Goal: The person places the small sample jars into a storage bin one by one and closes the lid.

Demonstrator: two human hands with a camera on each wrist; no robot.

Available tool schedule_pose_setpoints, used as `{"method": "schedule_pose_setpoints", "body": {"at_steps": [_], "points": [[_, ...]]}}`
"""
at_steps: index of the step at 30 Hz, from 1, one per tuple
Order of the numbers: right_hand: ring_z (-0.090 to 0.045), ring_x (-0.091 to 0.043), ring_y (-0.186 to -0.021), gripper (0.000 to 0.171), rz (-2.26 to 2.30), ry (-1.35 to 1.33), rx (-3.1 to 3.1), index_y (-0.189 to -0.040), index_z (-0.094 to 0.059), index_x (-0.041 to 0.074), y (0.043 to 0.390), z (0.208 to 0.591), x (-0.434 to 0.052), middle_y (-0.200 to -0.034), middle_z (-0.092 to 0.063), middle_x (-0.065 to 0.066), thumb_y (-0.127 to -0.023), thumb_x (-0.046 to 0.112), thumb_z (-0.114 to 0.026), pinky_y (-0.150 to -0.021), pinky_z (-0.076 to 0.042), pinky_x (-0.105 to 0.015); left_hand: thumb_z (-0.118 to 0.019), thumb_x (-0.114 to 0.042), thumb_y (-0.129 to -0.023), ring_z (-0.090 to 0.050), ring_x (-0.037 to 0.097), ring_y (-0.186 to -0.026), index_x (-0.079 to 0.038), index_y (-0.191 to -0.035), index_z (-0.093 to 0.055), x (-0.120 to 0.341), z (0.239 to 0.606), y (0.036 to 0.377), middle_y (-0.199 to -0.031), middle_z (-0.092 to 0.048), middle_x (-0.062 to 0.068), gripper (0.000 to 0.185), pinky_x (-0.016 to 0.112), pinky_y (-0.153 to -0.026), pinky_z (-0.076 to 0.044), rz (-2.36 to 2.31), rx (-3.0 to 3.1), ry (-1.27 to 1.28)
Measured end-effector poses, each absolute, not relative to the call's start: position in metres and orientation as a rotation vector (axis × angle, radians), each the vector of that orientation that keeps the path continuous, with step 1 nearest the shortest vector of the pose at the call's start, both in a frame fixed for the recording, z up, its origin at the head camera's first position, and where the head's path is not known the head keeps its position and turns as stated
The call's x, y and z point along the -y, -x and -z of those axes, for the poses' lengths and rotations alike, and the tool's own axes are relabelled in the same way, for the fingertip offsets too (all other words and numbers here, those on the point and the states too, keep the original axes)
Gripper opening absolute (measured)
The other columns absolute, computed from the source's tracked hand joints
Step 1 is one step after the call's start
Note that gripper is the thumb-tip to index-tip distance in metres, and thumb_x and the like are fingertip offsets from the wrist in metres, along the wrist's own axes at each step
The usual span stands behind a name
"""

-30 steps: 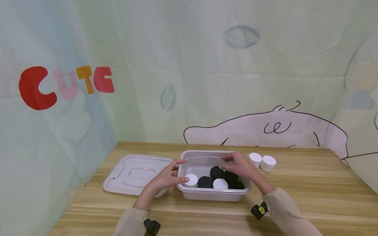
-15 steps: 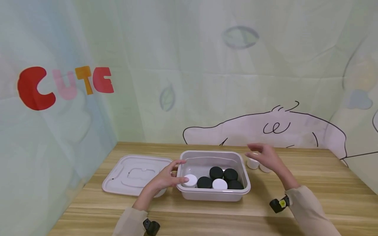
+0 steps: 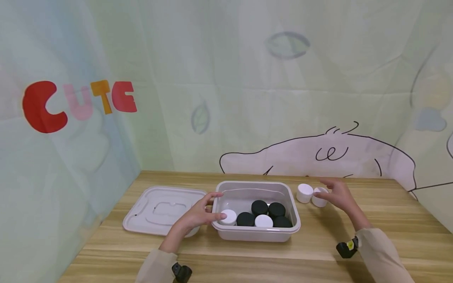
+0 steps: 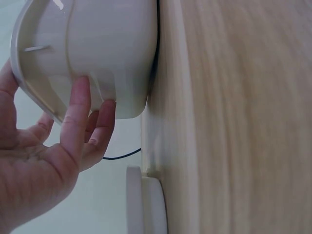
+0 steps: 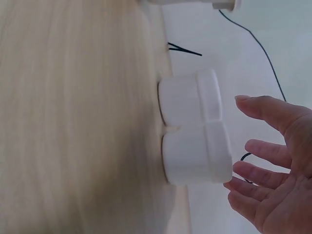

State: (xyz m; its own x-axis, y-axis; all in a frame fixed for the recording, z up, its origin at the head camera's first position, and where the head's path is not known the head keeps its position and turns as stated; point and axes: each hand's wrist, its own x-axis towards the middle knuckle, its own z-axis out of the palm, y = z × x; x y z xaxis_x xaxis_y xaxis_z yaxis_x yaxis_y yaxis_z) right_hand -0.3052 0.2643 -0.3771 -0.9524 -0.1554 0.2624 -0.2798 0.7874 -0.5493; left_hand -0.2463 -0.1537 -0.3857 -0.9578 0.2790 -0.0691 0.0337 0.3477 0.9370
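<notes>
A light grey plastic box (image 3: 257, 235) stands on the table, holding several round jars, some with black lids (image 3: 245, 219) and some with white lids (image 3: 264, 221). My left hand (image 3: 197, 214) grips the box's left end; the left wrist view shows its fingers (image 4: 76, 114) against the outer wall, with the rim between thumb and fingers. Right of the box stand two white jars, a left one (image 3: 304, 193) and a right one (image 3: 320, 201), side by side. Over the right one my right hand (image 3: 340, 195) hovers with spread fingers, and nothing is held in it.
A flat grey lid (image 3: 139, 223) lies left of the box, partly behind my left forearm. The wooden table (image 3: 240, 261) reaches back to a printed fabric curtain (image 3: 226, 98). A dark camera is strapped at each wrist.
My right hand has left the inside of the box and moved right, past the left white jar to the right one. The left hand and box stay put.
</notes>
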Motion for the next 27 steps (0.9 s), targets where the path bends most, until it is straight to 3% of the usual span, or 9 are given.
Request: {"method": "schedule_pose_setpoints", "body": {"at_steps": [7, 19, 23, 27], "points": [[-0.048, -0.05, -0.105, 0.061, -0.924, -0.278, 2.848, -0.119, -0.049, -0.015, 0.3069, 0.3834, -0.2675, -0.12, -0.048, -0.035, -0.078, 0.023, -0.071, -0.082, -0.044, -0.052, -0.074, -0.021, -0.077, -0.055, 0.026, -0.097, -0.014, -0.134, -0.039, 0.1538, 0.3849, 0.2459, -0.125, -0.044, 0.022, 0.067, 0.033, -0.064, -0.048, -1.669, -2.376, -0.282], [-0.052, -0.047, -0.1, 0.054, -0.891, -0.234, 2.868, -0.114, -0.052, -0.017, 0.3094, 0.3863, -0.2691, -0.115, -0.051, -0.035, -0.077, 0.017, -0.071, -0.079, -0.045, -0.05, -0.074, -0.02, -0.077, -0.055, 0.025, -0.095, -0.012, -0.134, -0.04, 0.1527, 0.385, 0.2468, -0.125, -0.044, 0.023, 0.066, 0.031, -0.062, -0.047, -1.671, -2.377, -0.297], [-0.055, -0.043, -0.094, 0.053, -0.873, -0.219, 2.862, -0.113, -0.053, -0.016, 0.3083, 0.3838, -0.2709, -0.11, -0.054, -0.034, -0.077, 0.019, -0.071, -0.076, -0.046, -0.048, -0.074, -0.02, -0.077, -0.055, 0.025, -0.095, -0.012, -0.133, -0.04, 0.1528, 0.3854, 0.2468, -0.125, -0.044, 0.023, 0.067, 0.031, -0.062, -0.047, -1.675, -2.372, -0.304], [-0.056, -0.032, -0.082, 0.052, -0.883, -0.211, 2.84, -0.112, -0.055, -0.015, 0.3074, 0.3785, -0.2728, -0.103, -0.058, -0.032, -0.078, 0.021, -0.07, -0.067, -0.047, -0.038, -0.074, -0.021, -0.076, -0.055, 0.025, -0.096, -0.013, -0.133, -0.04, 0.1528, 0.3856, 0.2469, -0.125, -0.044, 0.023, 0.067, 0.032, -0.062, -0.047, -1.675, -2.371, -0.301]]}}
